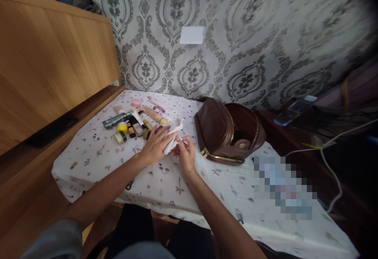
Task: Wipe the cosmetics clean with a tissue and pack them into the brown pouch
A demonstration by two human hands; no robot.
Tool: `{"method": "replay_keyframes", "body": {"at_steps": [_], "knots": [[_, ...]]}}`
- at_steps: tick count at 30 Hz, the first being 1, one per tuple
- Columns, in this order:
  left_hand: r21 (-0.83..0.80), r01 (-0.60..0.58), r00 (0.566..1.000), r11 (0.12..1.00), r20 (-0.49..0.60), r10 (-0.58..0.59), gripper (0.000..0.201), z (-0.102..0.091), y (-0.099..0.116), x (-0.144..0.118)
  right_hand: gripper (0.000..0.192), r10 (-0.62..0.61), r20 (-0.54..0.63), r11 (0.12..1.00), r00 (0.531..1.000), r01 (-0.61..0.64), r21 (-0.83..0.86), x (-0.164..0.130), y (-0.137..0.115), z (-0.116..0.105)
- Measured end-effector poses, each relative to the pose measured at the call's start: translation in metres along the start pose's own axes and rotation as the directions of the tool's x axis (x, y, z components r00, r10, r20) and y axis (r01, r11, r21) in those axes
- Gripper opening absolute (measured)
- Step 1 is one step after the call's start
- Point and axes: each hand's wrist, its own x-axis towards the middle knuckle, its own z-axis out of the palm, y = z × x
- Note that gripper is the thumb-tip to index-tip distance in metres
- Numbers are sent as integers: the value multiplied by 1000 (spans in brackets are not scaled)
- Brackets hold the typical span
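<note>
A crumpled white wipe (176, 127) is between my two hands, above the middle of the table. My left hand (154, 147) holds it from the left, fingers pressed over the cloth. From the right, my right hand (187, 157) pinches at its lower edge with curled fingers. Whether something small is inside the folds is hidden. Just beyond my left hand lie several cosmetics: a green tube (113, 121), a yellow-lidded jar (121, 128), a greenish jar (120, 137), a beige tube (155, 115) and a pink round container (136, 103).
An unzipped brown leather bag (213, 123) stands to the right, a round item (242, 144) inside it. The patterned white cloth (97, 164) covers the table. A wooden cabinet (59, 54) borders the left; a papered wall (165, 62) stands behind. A white cable (339, 176) hangs at right.
</note>
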Motion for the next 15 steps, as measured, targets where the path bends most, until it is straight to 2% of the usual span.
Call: {"method": "replay_keyframes", "body": {"at_steps": [4,7,9,12,15], "knots": [[-104,87,996,991,-25,-90,58,-6,-17,0,48,128,-32,988,991,-125,88,3,-4,-2],[-241,158,984,957,-46,-174,58,-7,-25,-2,49,165,-38,981,986,-160,106,4,-4,-4],[-325,169,978,930,-59,-198,50,-6,-26,-2,47,147,-50,986,988,-143,81,4,-4,-4],[-431,175,973,885,-63,-223,36,-7,-24,1,42,48,-76,999,996,-48,-1,4,-3,-4],[-539,278,949,795,29,-313,30,-11,-20,2,42,-14,-80,999,997,10,-50,4,-5,-4]]}}
